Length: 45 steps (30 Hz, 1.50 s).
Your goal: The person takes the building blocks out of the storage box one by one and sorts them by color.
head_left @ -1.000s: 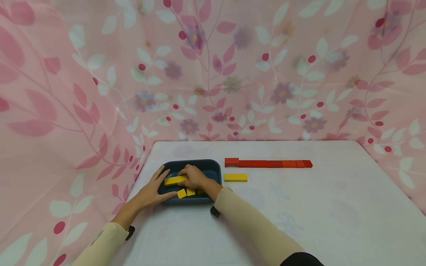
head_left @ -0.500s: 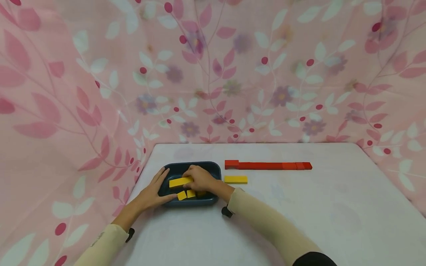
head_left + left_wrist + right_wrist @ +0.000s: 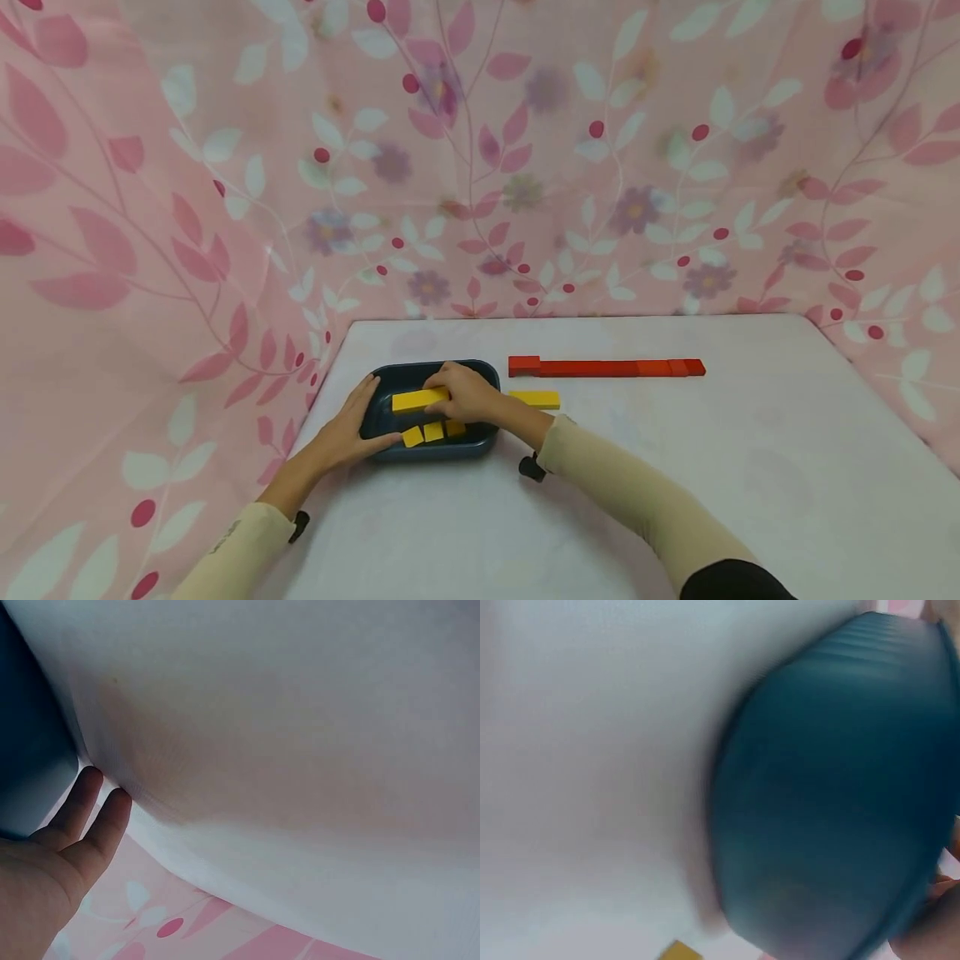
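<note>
A dark blue tray (image 3: 442, 452) stands on the white table in the head view. My left hand (image 3: 341, 433) spans its left end, thumb at the front rim and fingers straight along the side. In the left wrist view two fingers of the left hand (image 3: 45, 877) extend beside the tray (image 3: 34, 735). Over the tray, my right hand (image 3: 468, 394) pinches the right end of a long yellow block (image 3: 416, 401). Several small yellow blocks (image 3: 433, 431) lie below it inside the tray. The right wrist view is blurred and mostly filled by the tray's wall (image 3: 825, 795).
Right of the tray, another long yellow block (image 3: 542, 399) lies on the table, partly behind the right wrist. Behind it runs a row of red blocks (image 3: 592, 368), with a taller one at its left end. A pink floral cloth (image 3: 480, 208) hangs beyond the table.
My right hand has moved right and slightly up, bringing the long yellow block with it and uncovering more of the small yellow blocks. The left hand stays at the tray's left end.
</note>
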{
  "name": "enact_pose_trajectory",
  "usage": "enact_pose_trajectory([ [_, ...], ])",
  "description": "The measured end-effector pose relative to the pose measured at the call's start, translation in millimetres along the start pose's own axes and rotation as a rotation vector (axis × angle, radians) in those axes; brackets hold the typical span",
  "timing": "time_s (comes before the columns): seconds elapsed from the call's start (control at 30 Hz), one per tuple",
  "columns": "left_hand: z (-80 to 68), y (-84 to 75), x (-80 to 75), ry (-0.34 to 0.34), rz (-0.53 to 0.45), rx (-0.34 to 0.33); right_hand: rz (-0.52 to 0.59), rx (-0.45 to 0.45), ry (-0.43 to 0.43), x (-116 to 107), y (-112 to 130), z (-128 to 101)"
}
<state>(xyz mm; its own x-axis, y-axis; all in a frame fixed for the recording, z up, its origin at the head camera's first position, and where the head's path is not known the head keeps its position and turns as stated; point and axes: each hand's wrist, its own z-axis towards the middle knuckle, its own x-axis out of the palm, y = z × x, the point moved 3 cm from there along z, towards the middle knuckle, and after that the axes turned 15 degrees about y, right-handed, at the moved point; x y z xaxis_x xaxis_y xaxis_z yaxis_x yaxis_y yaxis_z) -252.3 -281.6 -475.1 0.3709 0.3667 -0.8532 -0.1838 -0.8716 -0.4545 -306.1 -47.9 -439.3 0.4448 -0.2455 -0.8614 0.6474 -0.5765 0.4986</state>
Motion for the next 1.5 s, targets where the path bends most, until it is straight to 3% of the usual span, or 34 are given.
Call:
enact_pose_trajectory([
  [0.63,-0.8,2.2,1.3,-0.011,0.03,0.006,0.121,0.003,-0.046,-30,-9,-45],
  [1.27,0.7,3.5,-0.4,-0.007,0.021,0.007,0.202,0.037,-0.171,-48,-55,-93],
  [1.5,1.8,3.0,1.9,-0.003,0.027,0.009,0.199,0.123,-0.193,-48,-91,-127],
])
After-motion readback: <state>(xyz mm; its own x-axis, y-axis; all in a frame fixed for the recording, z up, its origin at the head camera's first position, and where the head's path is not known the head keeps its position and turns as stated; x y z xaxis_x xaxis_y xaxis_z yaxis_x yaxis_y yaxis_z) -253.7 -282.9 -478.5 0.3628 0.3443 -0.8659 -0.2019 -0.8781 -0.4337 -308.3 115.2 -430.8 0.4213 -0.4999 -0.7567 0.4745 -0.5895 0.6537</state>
